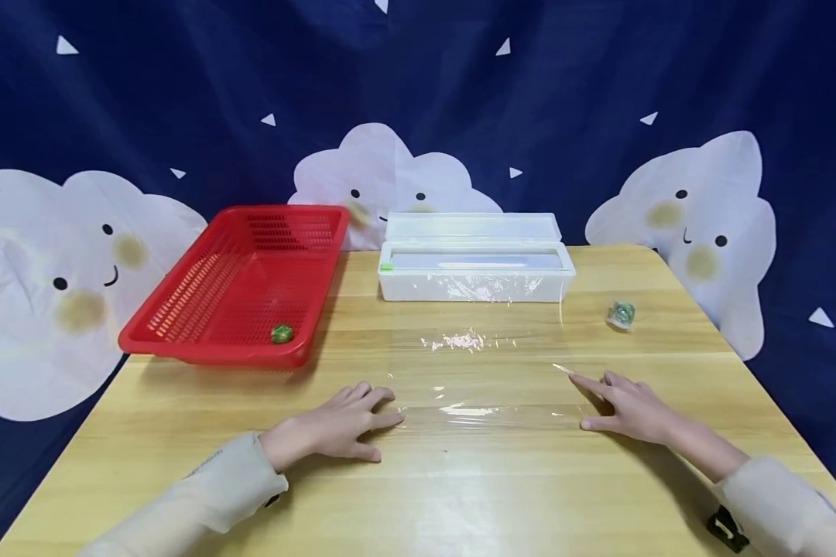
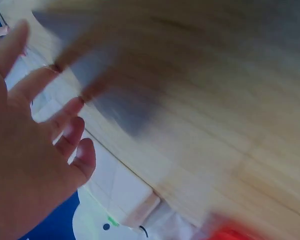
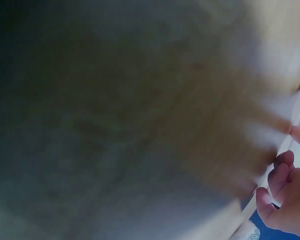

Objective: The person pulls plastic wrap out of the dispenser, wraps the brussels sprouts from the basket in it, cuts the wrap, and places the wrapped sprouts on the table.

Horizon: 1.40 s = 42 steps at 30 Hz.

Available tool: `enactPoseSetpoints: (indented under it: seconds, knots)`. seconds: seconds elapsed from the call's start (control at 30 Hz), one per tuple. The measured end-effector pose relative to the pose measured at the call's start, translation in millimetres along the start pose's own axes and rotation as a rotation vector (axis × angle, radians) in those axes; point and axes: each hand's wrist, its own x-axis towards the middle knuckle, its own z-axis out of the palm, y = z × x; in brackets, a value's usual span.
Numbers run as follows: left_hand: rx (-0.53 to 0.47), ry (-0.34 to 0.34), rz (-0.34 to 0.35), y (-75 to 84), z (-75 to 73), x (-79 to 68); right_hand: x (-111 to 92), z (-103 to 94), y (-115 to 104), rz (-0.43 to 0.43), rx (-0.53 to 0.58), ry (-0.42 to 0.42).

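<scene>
A sheet of clear cling film (image 1: 463,340) lies over the wooden table, running toward me from a white dispenser box (image 1: 477,288) whose lid stands raised. My left hand (image 1: 351,424) is at the film's near left corner, index and middle fingertips reaching its edge and the thumb spread apart. Across from it, my right hand (image 1: 632,408) has its index finger extended to the film's right edge, thumb apart on the table side. The left wrist view shows the left hand (image 2: 35,135) with spread fingers; at the right wrist view's edge, part of the right hand (image 3: 290,192) appears.
A red plastic basket (image 1: 305,340) stands at the back left, holding a small green wrapped item (image 1: 282,333). Another small green item in clear wrap (image 1: 621,315) sits at the right of the table (image 1: 362,510). Behind hangs a dark blue cloth (image 1: 564,100) with clouds.
</scene>
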Motion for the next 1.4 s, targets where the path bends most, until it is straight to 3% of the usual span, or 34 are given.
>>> enactPoseSetpoints:
  seconds: [0.13,0.23,0.4,0.6,0.73,0.83,0.97,1.1,1.17,1.4]
  knots:
    - [-0.179,-0.076,0.000,-7.1,-6.1,-0.3,-1.4,-2.0,1.0,0.013,-0.019,0.005]
    - [-0.351,-0.069,-0.002,-16.2,-10.6,-0.3,-0.2,-5.2,0.7,0.020,-0.022,-0.007]
    - [-0.505,0.054,0.039,-31.3,-23.0,-4.4,0.4,-9.2,-0.4,0.045,-0.003,-0.046]
    - [-0.632,0.198,0.077,-44.7,-61.5,-20.9,-1.1,-8.1,-0.8,0.060,0.019,-0.063]
    - [-0.668,0.324,0.045,-59.5,-85.7,-35.8,0.4,-5.9,-1.0,0.052,0.036,-0.060]
    - [-0.673,0.413,0.004,-74.8,-96.0,-47.4,1.9,-4.1,-1.5,0.041,0.049,-0.057]
    - [-0.695,0.463,-0.080,-97.8,-98.4,-61.4,2.5,-2.1,-2.4,0.040,0.053,-0.060]
    - [-0.722,0.464,-0.188,-120.4,-94.8,-75.3,2.5,-0.8,-3.2,0.043,0.056,-0.062]
    - [-0.727,0.468,-0.210,-131.8,-92.6,-81.6,2.3,-0.4,-3.4,0.041,0.057,-0.060]
    - [-0.834,0.441,-0.130,-166.3,-81.1,-96.4,-0.4,2.1,-4.5,0.032,0.056,-0.027]
